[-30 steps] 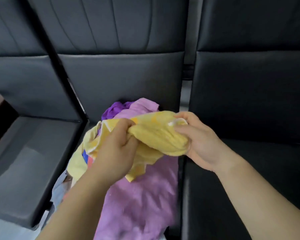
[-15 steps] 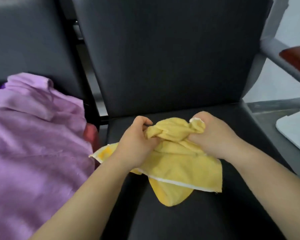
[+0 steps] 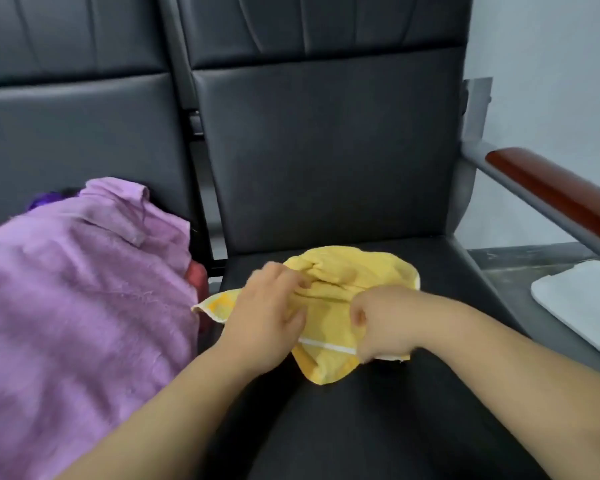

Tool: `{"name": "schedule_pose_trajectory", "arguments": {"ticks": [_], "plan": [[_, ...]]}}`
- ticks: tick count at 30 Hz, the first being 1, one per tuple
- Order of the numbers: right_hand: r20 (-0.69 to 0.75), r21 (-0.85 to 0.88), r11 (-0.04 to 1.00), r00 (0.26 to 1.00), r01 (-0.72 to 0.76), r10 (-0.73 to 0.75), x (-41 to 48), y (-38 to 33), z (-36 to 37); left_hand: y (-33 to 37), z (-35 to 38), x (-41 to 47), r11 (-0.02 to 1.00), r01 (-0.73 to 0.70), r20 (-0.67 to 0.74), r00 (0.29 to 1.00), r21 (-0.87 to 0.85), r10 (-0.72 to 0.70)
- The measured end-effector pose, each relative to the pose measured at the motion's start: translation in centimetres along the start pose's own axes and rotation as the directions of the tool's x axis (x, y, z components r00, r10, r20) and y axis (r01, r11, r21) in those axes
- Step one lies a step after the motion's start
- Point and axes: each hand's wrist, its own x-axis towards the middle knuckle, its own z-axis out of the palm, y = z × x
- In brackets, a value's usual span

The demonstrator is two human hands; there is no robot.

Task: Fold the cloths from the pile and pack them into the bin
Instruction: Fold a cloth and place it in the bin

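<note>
Yellow and bunched, the cloth (image 3: 343, 289) lies on the black seat (image 3: 378, 427) of the right-hand chair, just right of the purple pile (image 3: 84, 306) on the neighbouring seat, with one corner poking left toward it. The right hand (image 3: 381, 323) is a fist, its grip clamped on the cloth's near edge by the white hem stripe. The left hand (image 3: 267, 320) lies over the left part, fingers bent onto a ridge of fabric; whether that grip pinches or only presses I cannot tell. The step looks like spreading before the first fold. To do it well, each hand should find a corner, draw left and right until the ridge at the far side flattens, keep the cloth mid-seat clear of the gap between the chairs, then bring hem to hem squarely.
</note>
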Motion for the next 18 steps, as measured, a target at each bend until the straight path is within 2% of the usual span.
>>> {"name": "schedule_pose_trajectory", "arguments": {"ticks": [1,3,5,6,8,10,12,14,16,18], "plan": [[0.050,-0.079,0.997,0.998,-0.024,0.028,-0.2,0.0,0.8,0.6,-0.1,-0.5,1.000,-0.006,0.113,0.994,0.018,0.004],[-0.006,-0.152,0.985,0.996,-0.086,0.086,-0.2,0.2,2.0,1.6,-0.1,-1.5,0.999,0.045,0.291,0.956,0.026,-0.050],[-0.024,-0.119,0.989,0.996,-0.087,0.085,-1.1,0.4,2.0,2.4,-0.3,-2.7,0.995,0.100,0.347,0.934,-0.016,-0.089],[-0.019,-0.034,0.998,0.999,-0.048,0.048,-1.8,0.3,1.6,2.8,-0.7,-3.3,0.991,0.122,0.362,0.928,-0.060,-0.093],[-0.083,0.265,0.963,0.996,0.043,-0.022,-3.5,-0.1,0.4,3.8,-1.6,-3.9,0.978,0.137,0.387,0.920,-0.155,-0.067],[-0.188,0.603,0.790,0.982,0.112,0.004,-5.1,-0.7,-0.7,4.7,-2.7,-3.8,0.942,0.159,0.363,0.931,-0.296,-0.043],[-0.213,0.828,0.544,0.974,0.139,0.076,-6.4,-1.2,-1.0,5.8,-3.7,-3.7,0.896,0.189,0.305,0.950,-0.401,-0.064],[-0.181,0.940,0.312,0.977,0.137,0.117,-7.5,-1.2,-0.7,6.1,-4.3,-3.6,0.903,0.172,0.220,0.971,-0.393,-0.089],[-0.153,0.984,0.113,0.982,0.141,0.107,-8.2,-0.9,-0.2,6.0,-4.5,-3.9,0.928,0.155,0.108,0.986,-0.340,-0.125],[-0.152,0.988,0.011,0.981,0.152,0.119,-8.4,-0.8,0.2,5.8,-4.7,-4.5,0.922,0.157,0.024,0.987,-0.355,-0.159]]}}
